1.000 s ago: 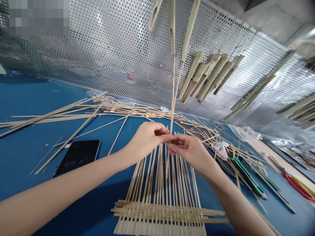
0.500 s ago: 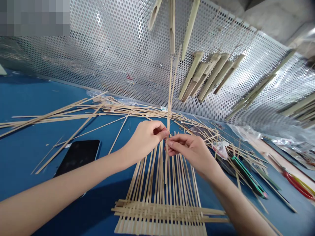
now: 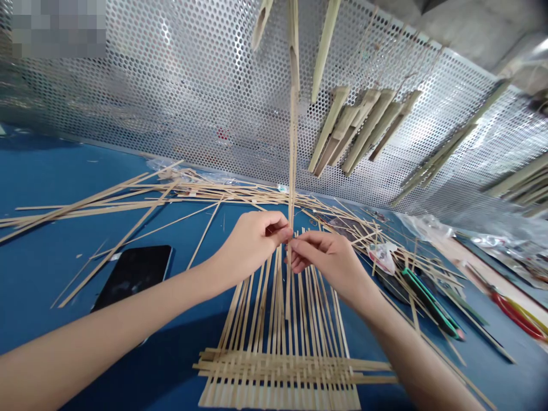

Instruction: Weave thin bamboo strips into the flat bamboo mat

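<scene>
My left hand (image 3: 250, 242) and my right hand (image 3: 325, 260) meet above a flat weave of thin bamboo strips (image 3: 278, 362). Between their fingertips, both hands pinch a long, thin bamboo strip (image 3: 292, 160) that stands nearly upright. Its lower end passes down among the parallel strips of the weave, and my fingers hide the point where it enters. Several crosswise strips lie near the weave's near end.
A black smartphone (image 3: 132, 277) lies left of the weave on the blue work surface (image 3: 38, 228). Loose bamboo strips (image 3: 111, 202) spread behind it. Split bamboo pieces (image 3: 359, 128) hang on a perforated metal panel (image 3: 149, 85). Green-edged (image 3: 430, 302) and red-handled (image 3: 518, 317) tools lie right.
The long strip has swung from a slight lean to nearly upright. Both hands have shifted slightly left and stay pinched on it. The whole view has shifted a little.
</scene>
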### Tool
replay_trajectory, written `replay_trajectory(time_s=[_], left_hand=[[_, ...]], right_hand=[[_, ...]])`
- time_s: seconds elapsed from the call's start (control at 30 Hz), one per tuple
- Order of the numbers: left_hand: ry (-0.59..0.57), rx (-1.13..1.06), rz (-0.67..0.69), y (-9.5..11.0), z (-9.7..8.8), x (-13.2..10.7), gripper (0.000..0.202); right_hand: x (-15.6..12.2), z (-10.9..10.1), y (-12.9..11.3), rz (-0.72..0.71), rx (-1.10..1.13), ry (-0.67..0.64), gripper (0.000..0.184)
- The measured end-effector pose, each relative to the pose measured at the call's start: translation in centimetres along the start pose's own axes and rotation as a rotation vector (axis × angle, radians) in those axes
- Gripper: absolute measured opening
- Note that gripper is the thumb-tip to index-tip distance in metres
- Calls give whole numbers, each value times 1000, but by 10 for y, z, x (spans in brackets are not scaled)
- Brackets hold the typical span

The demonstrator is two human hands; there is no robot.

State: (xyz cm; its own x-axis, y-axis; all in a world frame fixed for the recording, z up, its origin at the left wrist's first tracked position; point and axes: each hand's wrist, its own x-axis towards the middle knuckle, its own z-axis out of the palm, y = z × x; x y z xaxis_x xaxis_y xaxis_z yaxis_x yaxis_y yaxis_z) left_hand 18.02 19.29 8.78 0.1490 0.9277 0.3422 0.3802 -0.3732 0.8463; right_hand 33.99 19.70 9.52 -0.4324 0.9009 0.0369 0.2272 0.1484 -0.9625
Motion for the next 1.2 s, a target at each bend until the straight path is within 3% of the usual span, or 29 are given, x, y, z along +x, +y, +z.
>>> replay_trajectory(time_s=[0.4,0.93,1.03,1.2], left_hand=[[18,-4,-11,2,0,0,13],[-77,65,3,1,-1,1,20],[-123,53,-5,0,-1,0,19],[-152,43,-11,3,-1,-2,21]], right_hand=[[-1,1,-3,28,24,13,13],[-1,0,-3,81,32,-41,13],[3,-6,-2,53,25,-50,18],[8,-11,-1,-92,21,43,16]])
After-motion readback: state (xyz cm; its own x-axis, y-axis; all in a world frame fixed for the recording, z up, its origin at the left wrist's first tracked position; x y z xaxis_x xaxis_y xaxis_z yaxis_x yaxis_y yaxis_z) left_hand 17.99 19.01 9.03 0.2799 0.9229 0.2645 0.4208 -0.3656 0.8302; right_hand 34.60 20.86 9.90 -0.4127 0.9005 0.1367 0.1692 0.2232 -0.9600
